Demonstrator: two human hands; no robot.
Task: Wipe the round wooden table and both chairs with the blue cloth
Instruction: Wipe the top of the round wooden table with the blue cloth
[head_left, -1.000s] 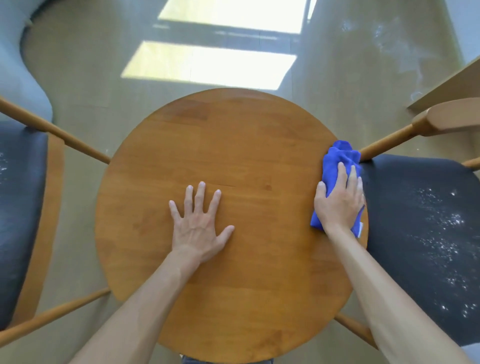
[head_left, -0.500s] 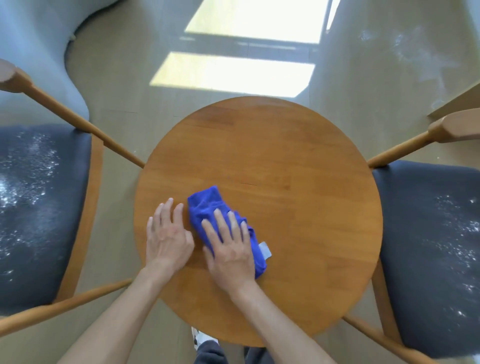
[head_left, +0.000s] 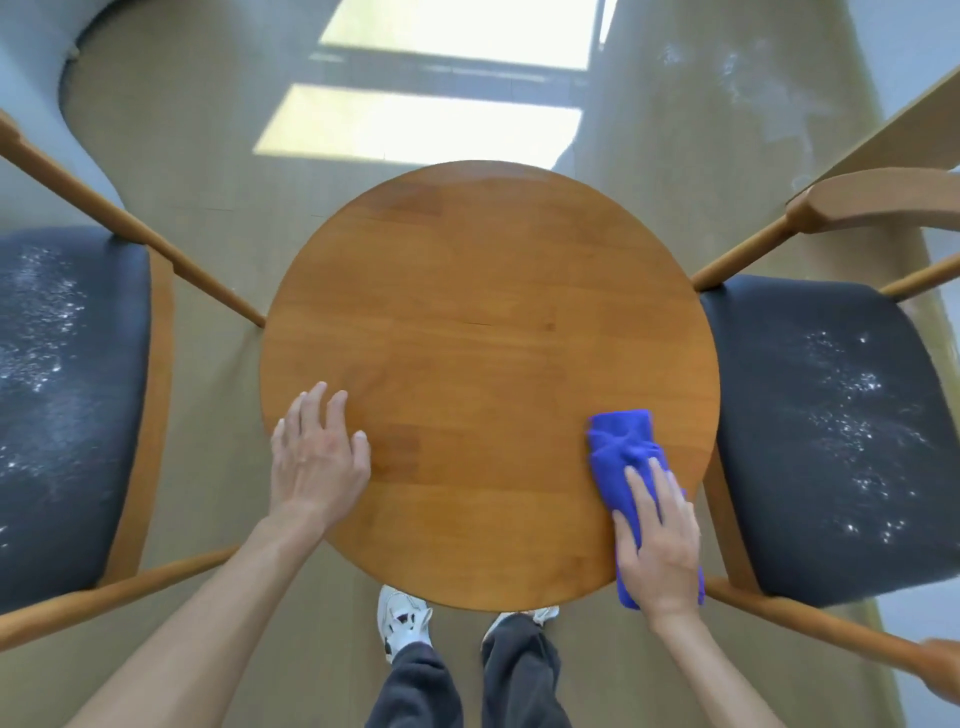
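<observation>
The round wooden table (head_left: 488, 322) fills the middle of the view. The folded blue cloth (head_left: 623, 447) lies on its near right edge, partly hanging over the rim. My right hand (head_left: 657, 545) presses flat on the cloth with straight fingers. My left hand (head_left: 317, 457) rests flat on the table's near left edge and holds nothing. A chair with a dark seat (head_left: 67, 395) stands to the left, another (head_left: 841, 431) to the right. White dust speckles both seats.
Wooden chair arms and legs (head_left: 135, 234) angle in towards the table on both sides. My legs and white shoes (head_left: 402, 623) stand just below the table's near rim. Sunlit patches lie on the floor (head_left: 415, 124) beyond the table.
My right hand has swept the cloth from the table's near left part across to its near right edge. My left hand stayed near the left edge.
</observation>
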